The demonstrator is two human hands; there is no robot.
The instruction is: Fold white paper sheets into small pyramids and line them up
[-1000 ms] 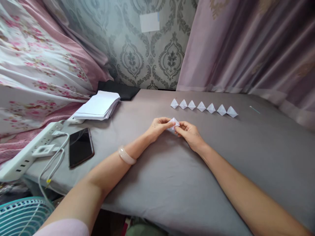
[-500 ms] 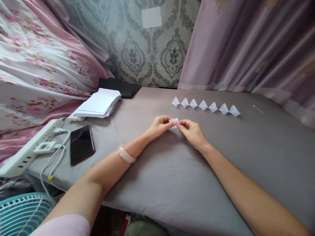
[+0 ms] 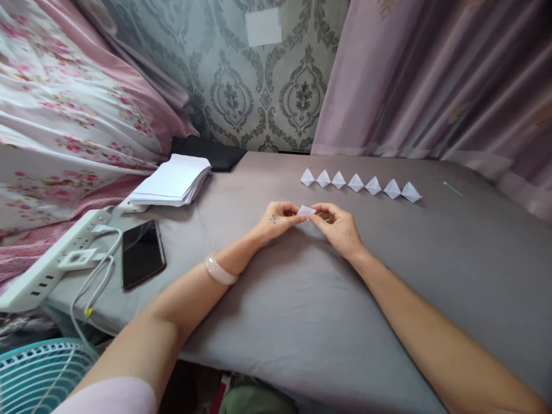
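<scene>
Between my two hands is a small folded piece of white paper (image 3: 306, 211), held just above the grey cloth surface (image 3: 276, 293). My left hand (image 3: 278, 220) pinches its left side between thumb and fingers. From the right, my right hand (image 3: 337, 224) grips the other side, thumb in front and fingers curled behind. The paper's lower part is partly hidden by my thumbs. Beyond my hands, several white folded paper shapes (image 3: 356, 183) with pointed tops stand in a slanting row.
At the left lie a stack of white paper (image 3: 170, 179), a black folder-like item (image 3: 209, 153) and a smartphone (image 3: 143, 254). A white power strip (image 3: 56, 259) with cables runs along the left edge, above a teal fan (image 3: 41, 374). A thin stick (image 3: 452, 188) lies far right.
The folded paper has turned between my fingers and now shows a flatter, pointed face. My right fingers have shifted slightly around its edge, while both arms stay nearly in place.
</scene>
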